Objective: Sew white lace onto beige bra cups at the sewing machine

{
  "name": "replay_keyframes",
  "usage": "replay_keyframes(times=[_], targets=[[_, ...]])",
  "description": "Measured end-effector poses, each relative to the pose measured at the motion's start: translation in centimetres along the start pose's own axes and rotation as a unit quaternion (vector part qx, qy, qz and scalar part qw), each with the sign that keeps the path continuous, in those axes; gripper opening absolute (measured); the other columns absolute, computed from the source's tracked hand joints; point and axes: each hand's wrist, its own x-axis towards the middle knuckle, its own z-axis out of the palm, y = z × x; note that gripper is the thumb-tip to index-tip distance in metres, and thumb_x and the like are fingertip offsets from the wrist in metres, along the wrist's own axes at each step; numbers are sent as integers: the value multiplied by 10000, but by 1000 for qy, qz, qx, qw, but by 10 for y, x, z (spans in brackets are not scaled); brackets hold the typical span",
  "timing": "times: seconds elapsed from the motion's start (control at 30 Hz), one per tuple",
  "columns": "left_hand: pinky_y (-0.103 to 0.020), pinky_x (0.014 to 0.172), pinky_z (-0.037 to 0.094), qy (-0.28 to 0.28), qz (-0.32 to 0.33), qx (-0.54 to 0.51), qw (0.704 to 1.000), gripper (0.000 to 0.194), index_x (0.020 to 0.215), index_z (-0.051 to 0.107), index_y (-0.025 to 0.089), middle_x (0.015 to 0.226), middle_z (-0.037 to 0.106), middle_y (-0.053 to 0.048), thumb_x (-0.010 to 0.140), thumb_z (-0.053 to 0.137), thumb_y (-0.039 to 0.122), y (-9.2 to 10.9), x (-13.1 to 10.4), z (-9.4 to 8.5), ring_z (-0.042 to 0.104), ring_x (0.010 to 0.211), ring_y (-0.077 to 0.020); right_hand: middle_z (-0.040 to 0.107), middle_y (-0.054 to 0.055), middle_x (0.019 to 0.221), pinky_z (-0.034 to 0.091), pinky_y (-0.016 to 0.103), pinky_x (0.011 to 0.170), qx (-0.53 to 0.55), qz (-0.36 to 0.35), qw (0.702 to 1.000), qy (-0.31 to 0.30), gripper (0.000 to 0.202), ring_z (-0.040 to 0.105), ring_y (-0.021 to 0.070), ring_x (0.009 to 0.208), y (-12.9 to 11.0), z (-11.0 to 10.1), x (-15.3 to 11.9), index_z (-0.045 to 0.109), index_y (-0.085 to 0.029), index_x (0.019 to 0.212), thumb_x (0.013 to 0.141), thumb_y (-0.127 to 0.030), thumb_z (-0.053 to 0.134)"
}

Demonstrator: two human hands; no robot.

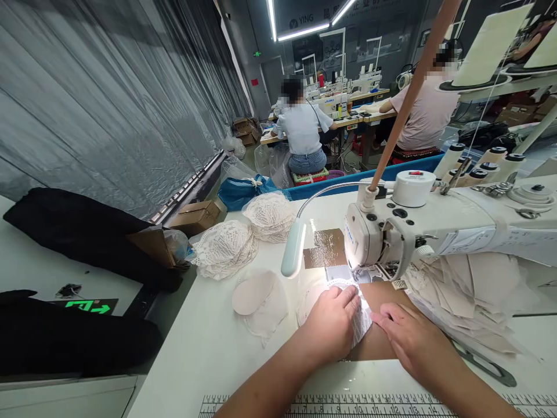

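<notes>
A white lace piece point(362, 323) lies under the head of the sewing machine point(363, 232), its front end close to the needle area. My left hand point(335, 322) rests on top of it, fingers laid flat and pointing toward the presser foot. Part of the lace is hidden beneath that hand. At the right edge of the piece, my right hand point(407, 334) pinches the fabric between thumb and curled fingers. A brown plate point(378, 293) covers the table around the needle. Left of my left hand lies a thin beige cup-shaped fabric piece point(261, 305).
Two stacks of lace pieces point(226, 247) sit at the table's left edge. Beige cut pieces point(470, 296) are heaped under the machine arm. A lamp point(293, 247) hangs over the table. A printed ruler point(324, 406) runs along the front. Two people sit at machines beyond.
</notes>
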Motion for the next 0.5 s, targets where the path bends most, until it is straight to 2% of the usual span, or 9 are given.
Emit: replay_keyframes(times=[0.23,0.33,0.5], targets=[[-418,834,511,-13,23,23,999,544,1308,538,85,1383,523,-129,768,521,148,-19,11,-6,541,961,-279,570,35,741,322,299,553,-15,39,995,-92,289,527,187,655,0,-13,26,638,-205,817,802,-19,417],[-417,845,503,-13,40,34,999,544,1313,537,88,1388,524,-126,775,526,161,-33,18,-6,539,979,-279,591,33,741,327,304,559,-17,49,995,-88,279,542,184,646,0,-16,38,653,-214,821,777,-31,447],[-420,876,477,-6,64,50,997,539,1333,518,99,1398,520,-113,799,530,170,-51,25,-5,533,984,-270,643,37,838,327,308,552,-26,60,996,-64,344,560,164,611,2,-8,43,679,-215,945,788,-32,433]])
